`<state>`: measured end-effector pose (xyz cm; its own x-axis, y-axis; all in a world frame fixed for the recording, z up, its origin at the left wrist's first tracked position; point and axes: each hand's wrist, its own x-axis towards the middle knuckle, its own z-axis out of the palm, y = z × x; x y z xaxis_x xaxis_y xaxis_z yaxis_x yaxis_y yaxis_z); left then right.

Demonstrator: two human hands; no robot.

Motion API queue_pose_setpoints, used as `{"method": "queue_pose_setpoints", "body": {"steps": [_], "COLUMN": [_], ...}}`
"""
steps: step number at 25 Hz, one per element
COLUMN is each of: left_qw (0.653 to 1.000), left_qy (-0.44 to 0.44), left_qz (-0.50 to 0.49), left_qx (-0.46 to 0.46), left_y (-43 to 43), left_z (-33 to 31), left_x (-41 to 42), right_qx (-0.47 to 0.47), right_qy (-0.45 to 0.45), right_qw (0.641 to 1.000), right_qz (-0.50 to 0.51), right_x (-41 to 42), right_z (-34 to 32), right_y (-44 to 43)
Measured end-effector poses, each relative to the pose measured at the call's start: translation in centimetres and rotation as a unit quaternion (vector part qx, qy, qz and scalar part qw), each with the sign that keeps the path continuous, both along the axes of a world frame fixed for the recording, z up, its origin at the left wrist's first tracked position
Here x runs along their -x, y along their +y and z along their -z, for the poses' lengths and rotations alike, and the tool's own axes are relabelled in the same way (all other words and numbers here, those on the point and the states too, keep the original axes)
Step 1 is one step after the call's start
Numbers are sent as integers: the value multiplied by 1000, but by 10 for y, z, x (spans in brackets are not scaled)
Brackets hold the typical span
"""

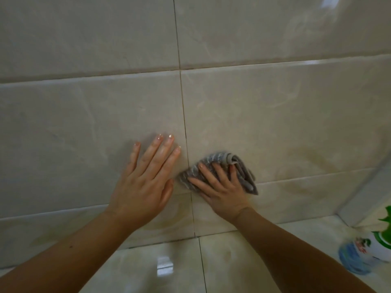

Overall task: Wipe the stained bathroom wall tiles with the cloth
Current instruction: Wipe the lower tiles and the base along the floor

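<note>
cloth (211, 161) folded, pinned low on the wall tiles (275, 115) near their bottom edge under the splayed, flat right hand (222, 191), left hand (143, 182) wide and flat beside it; likely to slide out ungripped on glossy tile, leaving yellow stains (309, 157) toward the right corner.

Single head-worn wide-angle view, set close to the glossy beige marble-veined wall tiles (254, 106), faces forward and slightly down, with the bare left forearm (69, 250) and right forearm (296, 250) entering from the bottom edge and shiny cream floor tiles (179, 278) along the lower margin.
</note>
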<state>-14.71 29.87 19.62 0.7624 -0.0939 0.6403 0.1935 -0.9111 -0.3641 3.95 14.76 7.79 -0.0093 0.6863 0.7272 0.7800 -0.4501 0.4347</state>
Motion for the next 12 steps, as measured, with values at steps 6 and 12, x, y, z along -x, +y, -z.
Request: {"method": "queue_pose_setpoints", "body": {"steps": [6,12], "left_qw": [1000,999], "left_qy": [12,4], "left_qz": [4,38], "left_qx": [-10,-10], "left_y": [-2,-33], "left_z": [-3,-7], "left_x": [1,-31], "right_qx": [-178,-389], "right_qy": [142,239], "right_qw": [968,880], "right_qz": [100,130], "right_x": [-39,-19], "right_z": [-24,-93], "right_y": [-60,0]}}
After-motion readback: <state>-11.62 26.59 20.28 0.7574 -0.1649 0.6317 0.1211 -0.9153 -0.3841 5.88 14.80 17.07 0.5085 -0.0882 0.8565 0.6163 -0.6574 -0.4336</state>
